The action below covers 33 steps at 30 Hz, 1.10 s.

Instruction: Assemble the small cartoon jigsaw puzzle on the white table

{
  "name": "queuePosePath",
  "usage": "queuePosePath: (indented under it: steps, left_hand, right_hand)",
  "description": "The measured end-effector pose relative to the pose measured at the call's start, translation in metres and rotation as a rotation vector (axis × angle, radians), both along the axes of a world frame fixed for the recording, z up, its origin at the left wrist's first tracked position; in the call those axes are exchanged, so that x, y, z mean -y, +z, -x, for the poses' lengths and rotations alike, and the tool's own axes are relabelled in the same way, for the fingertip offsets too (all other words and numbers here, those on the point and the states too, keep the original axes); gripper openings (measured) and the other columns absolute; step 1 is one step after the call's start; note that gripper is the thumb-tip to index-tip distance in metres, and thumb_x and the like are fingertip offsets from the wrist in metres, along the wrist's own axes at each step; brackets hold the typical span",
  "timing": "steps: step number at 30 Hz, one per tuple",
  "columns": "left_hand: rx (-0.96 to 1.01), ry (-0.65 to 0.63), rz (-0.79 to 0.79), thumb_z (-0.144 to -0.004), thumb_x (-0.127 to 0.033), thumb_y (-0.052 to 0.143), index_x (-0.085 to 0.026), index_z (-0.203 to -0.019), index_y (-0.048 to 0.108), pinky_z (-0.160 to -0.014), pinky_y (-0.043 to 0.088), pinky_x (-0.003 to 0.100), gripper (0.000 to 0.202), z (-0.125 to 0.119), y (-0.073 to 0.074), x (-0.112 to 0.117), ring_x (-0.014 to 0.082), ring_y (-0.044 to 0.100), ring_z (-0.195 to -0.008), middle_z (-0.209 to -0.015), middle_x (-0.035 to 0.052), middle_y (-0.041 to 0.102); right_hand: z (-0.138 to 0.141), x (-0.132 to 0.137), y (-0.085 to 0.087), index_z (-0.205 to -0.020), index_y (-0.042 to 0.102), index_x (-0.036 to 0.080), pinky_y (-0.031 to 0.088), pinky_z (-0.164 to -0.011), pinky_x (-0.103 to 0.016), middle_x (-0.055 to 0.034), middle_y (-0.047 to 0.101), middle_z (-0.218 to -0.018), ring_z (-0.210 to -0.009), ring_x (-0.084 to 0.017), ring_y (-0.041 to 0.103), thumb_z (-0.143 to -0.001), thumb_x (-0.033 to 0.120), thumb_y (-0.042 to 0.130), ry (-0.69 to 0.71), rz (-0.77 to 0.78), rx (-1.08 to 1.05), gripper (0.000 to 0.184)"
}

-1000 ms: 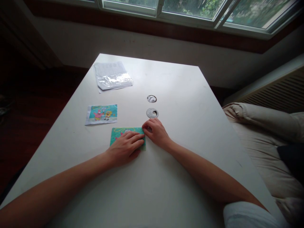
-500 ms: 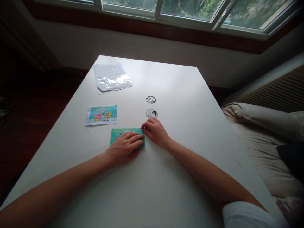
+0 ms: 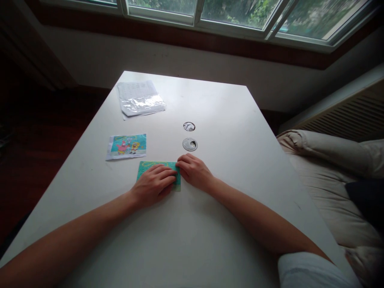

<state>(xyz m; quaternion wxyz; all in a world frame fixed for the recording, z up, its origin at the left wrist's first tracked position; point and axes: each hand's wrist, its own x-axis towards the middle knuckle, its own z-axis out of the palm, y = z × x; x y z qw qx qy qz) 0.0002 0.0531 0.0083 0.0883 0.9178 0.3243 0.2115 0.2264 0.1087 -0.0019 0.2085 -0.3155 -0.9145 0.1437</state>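
Observation:
A small green jigsaw puzzle point(image 3: 142, 167) with a cartoon picture lies on the white table, largely covered by my hands. Across its middle rests my left hand point(image 3: 156, 181), palm down with the fingers stretched out. My right hand point(image 3: 193, 170) is at the puzzle's upper right edge, its bent fingers closed together on that edge. To the left of the puzzle lies a printed picture sheet point(image 3: 129, 146) showing cartoon figures on a blue-green ground; neither hand touches it.
The white table point(image 3: 216, 112) has two round holes, one partly capped by a grey grommet point(image 3: 186, 144). Papers in a clear plastic sleeve point(image 3: 141, 100) lie at the far left. Beyond stand a wall and window point(image 3: 237, 14); a beige cushioned seat point(image 3: 315, 176) is at the right.
My right hand has shifted slightly down along the puzzle's right edge, and its raised pinch has lowered onto the puzzle. My left hand stays flat on it. The view has shifted a little.

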Motion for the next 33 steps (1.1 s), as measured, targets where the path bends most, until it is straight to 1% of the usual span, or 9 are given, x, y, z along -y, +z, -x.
queuePosePath:
  steps: [3, 7, 11, 13, 17, 19, 25, 29, 33]
  left_hand:
    - [0.033, 0.154, -0.038, -0.098, -0.024, 0.052, -0.021, -0.105, 0.069, -0.102, 0.046, 0.042, 0.019, 0.007, -0.002, -0.005, 0.0229, 0.063, -0.107, -0.116, 0.0062, 0.072]
    - [0.014, 0.321, -0.028, -0.098, -0.025, 0.051, -0.02, -0.107, 0.069, -0.099, 0.048, 0.043, 0.021, 0.015, -0.005, -0.011, 0.0234, 0.063, -0.108, -0.117, 0.0072, 0.071]
    - [-0.001, 0.342, -0.032, -0.098, -0.024, 0.05, -0.02, -0.113, 0.068, -0.101, 0.048, 0.043, 0.024, 0.013, -0.006, -0.014, 0.0238, 0.061, -0.112, -0.12, 0.0078, 0.07]
    - [-0.008, 0.362, -0.046, -0.098, -0.023, 0.049, -0.02, -0.113, 0.068, -0.1, 0.048, 0.042, 0.024, 0.012, -0.007, -0.013, 0.0239, 0.062, -0.11, -0.119, 0.0075, 0.07]
    - [-0.02, 0.403, -0.07, -0.098, -0.022, 0.049, -0.021, -0.113, 0.067, -0.1, 0.049, 0.041, 0.024, 0.011, -0.008, -0.01, 0.0239, 0.062, -0.109, -0.12, 0.0073, 0.069]
    - [-0.026, 0.428, -0.079, -0.097, -0.019, 0.049, -0.021, -0.111, 0.067, -0.099, 0.05, 0.04, 0.023, 0.011, -0.008, -0.009, 0.0237, 0.062, -0.106, -0.117, 0.0076, 0.07]
    - [-0.013, 0.482, -0.08, -0.096, -0.016, 0.05, -0.021, -0.109, 0.068, -0.099, 0.05, 0.039, 0.024, 0.004, -0.009, -0.013, 0.0235, 0.061, -0.107, -0.116, 0.0079, 0.07]
    - [0.019, 0.474, -0.091, -0.096, -0.017, 0.05, -0.021, -0.108, 0.069, -0.099, 0.051, 0.039, 0.023, -0.003, -0.01, -0.016, 0.0231, 0.061, -0.108, -0.116, 0.0067, 0.07]
    - [0.035, 0.474, -0.089, -0.096, -0.02, 0.05, -0.021, -0.109, 0.07, -0.102, 0.049, 0.04, 0.024, -0.002, -0.009, -0.006, 0.0231, 0.061, -0.111, -0.118, 0.0063, 0.07]
  right_hand:
    - [0.004, 0.003, -0.002, -0.098, 0.066, 0.021, 0.046, -0.089, -0.037, -0.0098, 0.065, -0.103, -0.097, -0.022, 0.055, -0.1, 0.021, 0.048, -0.025, -0.029, 0.001, 0.018]
    - [0.008, 0.011, -0.003, -0.104, 0.065, 0.02, 0.045, -0.093, -0.039, -0.0113, 0.065, -0.107, -0.101, -0.024, 0.054, -0.101, 0.028, 0.049, -0.063, -0.092, 0.025, 0.019]
    - [0.012, 0.021, -0.001, -0.114, 0.064, 0.018, 0.044, -0.097, -0.042, -0.0131, 0.065, -0.114, -0.108, -0.026, 0.055, -0.101, 0.037, 0.05, -0.095, -0.118, 0.081, 0.028]
    - [0.014, 0.026, -0.001, -0.122, 0.062, 0.016, 0.043, -0.102, -0.044, -0.0144, 0.064, -0.123, -0.116, -0.028, 0.054, -0.101, 0.042, 0.051, -0.102, -0.12, 0.094, 0.036]
    - [0.012, 0.034, -0.002, -0.144, 0.05, 0.015, 0.038, -0.114, -0.046, -0.0158, 0.05, -0.149, -0.14, -0.029, 0.041, -0.101, 0.049, 0.048, -0.105, -0.116, 0.089, 0.055]
    - [0.01, 0.038, -0.002, -0.151, 0.042, 0.015, 0.034, -0.118, -0.045, -0.0155, 0.042, -0.156, -0.146, -0.028, 0.035, -0.102, 0.05, 0.045, -0.086, -0.103, 0.103, 0.061]
    - [0.001, 0.045, -0.002, -0.159, 0.029, 0.013, 0.018, -0.126, -0.049, -0.0155, 0.023, -0.165, -0.154, -0.029, 0.018, -0.1, 0.063, 0.038, 0.029, -0.056, 0.248, 0.078]
    - [-0.008, 0.049, -0.001, -0.161, 0.023, 0.013, 0.013, -0.127, -0.049, -0.0144, 0.017, -0.166, -0.156, -0.029, 0.012, -0.099, 0.067, 0.031, 0.006, -0.021, 0.301, 0.082]
    - [-0.02, 0.057, -0.002, -0.161, 0.023, 0.015, 0.011, -0.127, -0.048, -0.0129, 0.016, -0.167, -0.156, -0.027, 0.011, -0.1, 0.067, 0.026, -0.066, -0.006, 0.309, 0.081]
